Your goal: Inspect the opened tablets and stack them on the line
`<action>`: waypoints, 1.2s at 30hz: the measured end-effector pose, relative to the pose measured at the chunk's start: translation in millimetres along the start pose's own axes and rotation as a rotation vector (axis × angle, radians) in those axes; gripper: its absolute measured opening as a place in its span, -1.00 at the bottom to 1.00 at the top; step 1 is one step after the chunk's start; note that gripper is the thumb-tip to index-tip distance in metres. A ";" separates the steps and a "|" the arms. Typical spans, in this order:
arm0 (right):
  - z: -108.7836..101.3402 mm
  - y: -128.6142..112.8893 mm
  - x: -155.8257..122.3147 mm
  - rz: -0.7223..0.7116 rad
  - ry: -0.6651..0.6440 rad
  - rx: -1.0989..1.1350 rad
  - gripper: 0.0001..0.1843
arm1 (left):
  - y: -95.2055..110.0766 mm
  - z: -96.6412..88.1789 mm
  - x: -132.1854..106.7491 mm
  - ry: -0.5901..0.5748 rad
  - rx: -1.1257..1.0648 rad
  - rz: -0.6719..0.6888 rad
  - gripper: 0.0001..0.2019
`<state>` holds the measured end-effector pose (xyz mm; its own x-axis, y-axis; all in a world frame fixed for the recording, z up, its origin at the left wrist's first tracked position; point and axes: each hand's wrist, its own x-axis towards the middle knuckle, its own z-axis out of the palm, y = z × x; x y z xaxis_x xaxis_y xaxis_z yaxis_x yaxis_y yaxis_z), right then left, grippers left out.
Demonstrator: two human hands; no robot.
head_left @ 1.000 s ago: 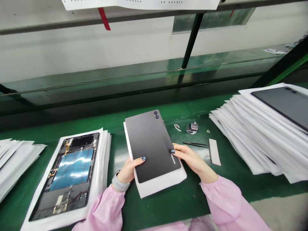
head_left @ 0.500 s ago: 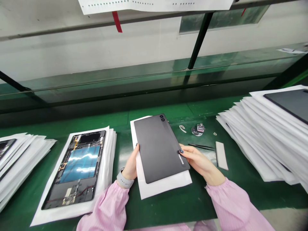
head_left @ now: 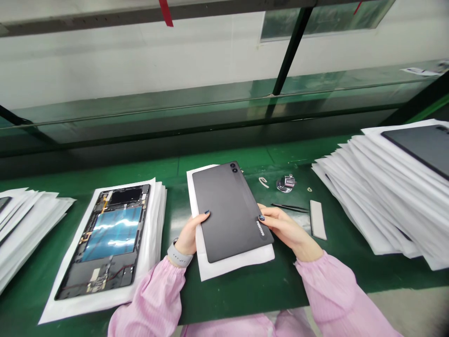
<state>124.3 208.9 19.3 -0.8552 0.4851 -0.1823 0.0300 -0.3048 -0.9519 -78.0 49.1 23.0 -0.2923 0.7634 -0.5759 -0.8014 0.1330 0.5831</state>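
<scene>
A dark grey tablet back cover [head_left: 229,210] with two camera lenses at its far corner lies on a white foam sheet [head_left: 235,267] on the green bench. My left hand [head_left: 189,234] grips the cover's left edge, thumb on top. My right hand [head_left: 286,229] holds the right edge near the printed logo, thumb on top. Both wrists wear pink sleeves, and a grey watch band sits on the left wrist.
An opened tablet [head_left: 107,241] with exposed blue battery rests on a stack of white sheets at left. Further left, more white sheets [head_left: 24,224]. At right, a fanned pile of sheets [head_left: 379,206] carries another dark cover [head_left: 424,147]. Tweezers [head_left: 289,207], a small metal part [head_left: 286,183] and a grey strip [head_left: 317,220] lie nearby.
My left thumb has come back on top of the cover after sliding to its edge. The cover and sheet stay between my hands; the view has shifted slightly.
</scene>
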 end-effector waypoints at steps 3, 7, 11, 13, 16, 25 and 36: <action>0.1 2.3 -0.1 0.014 0.091 0.033 -0.69 | 0.5 0.5 0.6 0.021 -0.011 -0.009 -0.84; -0.6 3.5 0.7 0.010 0.188 0.106 -0.70 | 2.9 0.1 0.8 0.060 -0.032 -0.058 -0.90; -1.6 3.6 1.9 0.003 0.238 0.167 -0.76 | 5.9 1.6 -0.2 0.088 -0.052 -0.120 -0.85; -2.0 3.3 2.2 0.002 0.247 0.204 -0.78 | 6.9 2.8 -0.7 0.097 -0.062 -0.139 -0.82; -1.9 1.6 1.6 -0.011 0.259 0.260 -0.79 | 7.9 3.5 -1.3 0.109 -0.075 -0.159 -0.79; 1.2 6.5 4.1 -0.018 0.228 0.360 -0.76 | 11.8 5.0 -2.6 0.127 -0.097 -0.212 -0.75; 14.8 6.3 4.0 0.149 0.061 0.346 -0.48 | 8.2 8.7 -3.6 0.124 -0.031 -0.264 -0.80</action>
<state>113.3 196.8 16.3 -0.8219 0.4594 -0.3368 -0.0337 -0.6294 -0.7763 -79.0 53.0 34.9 -0.1319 0.6214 -0.7723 -0.8733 0.2957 0.3871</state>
